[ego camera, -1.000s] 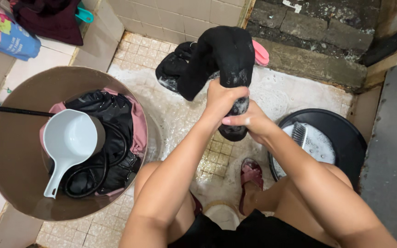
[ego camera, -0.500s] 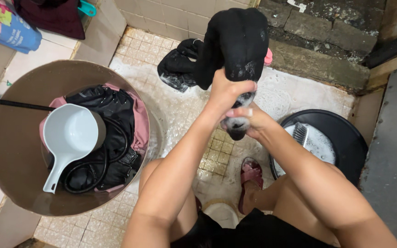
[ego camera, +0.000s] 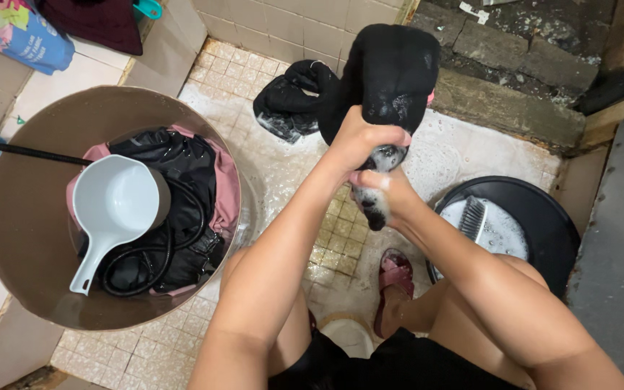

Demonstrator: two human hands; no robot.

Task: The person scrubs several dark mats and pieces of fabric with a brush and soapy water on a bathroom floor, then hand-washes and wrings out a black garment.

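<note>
My left hand (ego camera: 359, 139) grips a wet black garment (ego camera: 391, 72) that bulges up above the fist. Just below it, my right hand (ego camera: 384, 188) squeezes the soapy lower end of the same garment (ego camera: 375, 206), which pokes out under my fingers. Both hands are closed on the cloth and touch each other, held over the wet tiled floor (ego camera: 283, 173). Another black garment (ego camera: 290, 101) lies in a heap on the tiles behind my hands.
A large brown tub (ego camera: 23, 238) at the left holds dark and pink clothes, a black hose and a pale blue dipper (ego camera: 113, 206). A black basin (ego camera: 543, 224) with suds and a scrub brush (ego camera: 474, 217) sits at the right. A stone step (ego camera: 514, 108) lies beyond.
Both hands have risen slightly with the garment, and the bunched cloth now sits higher above my left fist. Suds show more on the lower end.
</note>
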